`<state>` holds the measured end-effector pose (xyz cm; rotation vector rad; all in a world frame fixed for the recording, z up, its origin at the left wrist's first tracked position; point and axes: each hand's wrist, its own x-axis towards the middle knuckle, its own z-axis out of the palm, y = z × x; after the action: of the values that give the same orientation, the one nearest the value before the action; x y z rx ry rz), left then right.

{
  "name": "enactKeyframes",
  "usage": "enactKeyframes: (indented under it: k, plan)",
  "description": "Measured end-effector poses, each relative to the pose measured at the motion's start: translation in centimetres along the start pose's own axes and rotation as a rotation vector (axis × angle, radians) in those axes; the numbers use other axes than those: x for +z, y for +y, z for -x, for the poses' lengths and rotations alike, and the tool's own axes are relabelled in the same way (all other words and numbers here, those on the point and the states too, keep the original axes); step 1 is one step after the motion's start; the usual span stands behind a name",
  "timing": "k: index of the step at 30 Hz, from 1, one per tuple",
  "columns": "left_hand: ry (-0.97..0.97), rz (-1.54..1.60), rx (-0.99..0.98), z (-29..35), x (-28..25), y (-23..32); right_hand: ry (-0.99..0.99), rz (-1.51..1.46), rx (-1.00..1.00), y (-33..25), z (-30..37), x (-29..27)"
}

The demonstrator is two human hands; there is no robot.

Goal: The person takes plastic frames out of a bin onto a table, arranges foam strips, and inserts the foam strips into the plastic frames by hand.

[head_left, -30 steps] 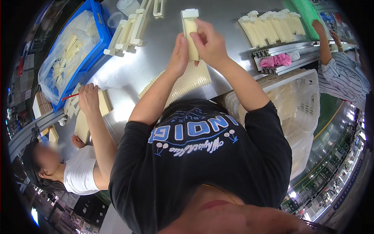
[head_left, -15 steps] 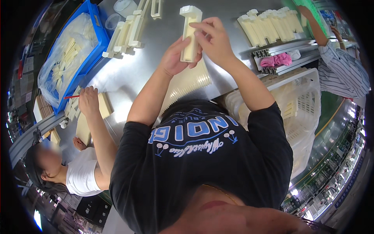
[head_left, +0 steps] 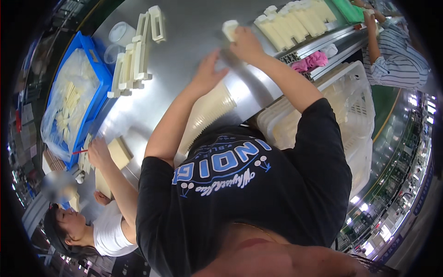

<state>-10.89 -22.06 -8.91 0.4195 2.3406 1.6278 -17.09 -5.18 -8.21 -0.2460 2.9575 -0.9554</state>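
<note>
My right hand [head_left: 246, 45] is closed on a long cream-coloured plastic housing [head_left: 229, 29]. The housing's blocky end shows past the fingers, while the hand hides most of the rest. My left hand [head_left: 207, 77] is empty, its thumb and fingers spread above the metal table. Just below it, close to my body, lies a ribbed row of thin cream strips [head_left: 210, 113]. To the right of my right hand, several similar cream housings [head_left: 290, 25] stand side by side.
At left are more open-framed housings [head_left: 134, 62], clear tubs [head_left: 121, 33] and a blue bin [head_left: 102, 69] of bagged cream pieces. A co-worker's hand [head_left: 98, 152] holds a thin red tool. Metal rails with a pink cloth [head_left: 314, 60] and a white basket [head_left: 369, 99] sit at right.
The housing was in both hands. My left hand has let go of it, and my right hand has carried it toward the row at right. The whole view has shifted slightly.
</note>
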Motion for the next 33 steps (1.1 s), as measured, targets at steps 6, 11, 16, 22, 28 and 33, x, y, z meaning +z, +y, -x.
enactKeyframes:
  k: [6,11,16,22,28,33]
  plan:
    - [0.336,-0.658,-0.016,-3.6,-6.1,-5.8,0.129,0.811,-0.082,5.9,-0.1,-1.3]
    - [0.456,-1.143,-0.003,-6.1,-10.2,-9.5,-0.312,0.309,-0.024,-1.1,3.2,0.3]
    - [0.244,-1.229,-0.248,-6.7,-9.9,-8.5,-0.765,0.175,0.161,-4.0,7.0,2.5]
    - [0.332,-0.998,-0.072,-2.6,-7.5,-7.8,-0.768,0.164,0.049,-2.3,7.8,4.0]
    - [0.742,-0.405,-0.272,-2.5,-6.4,-10.5,-0.686,0.113,0.054,-3.2,7.6,3.4]
    - [0.430,-0.704,-0.545,-3.1,-5.3,-8.4,-0.597,0.056,0.108,-2.9,7.1,2.8]
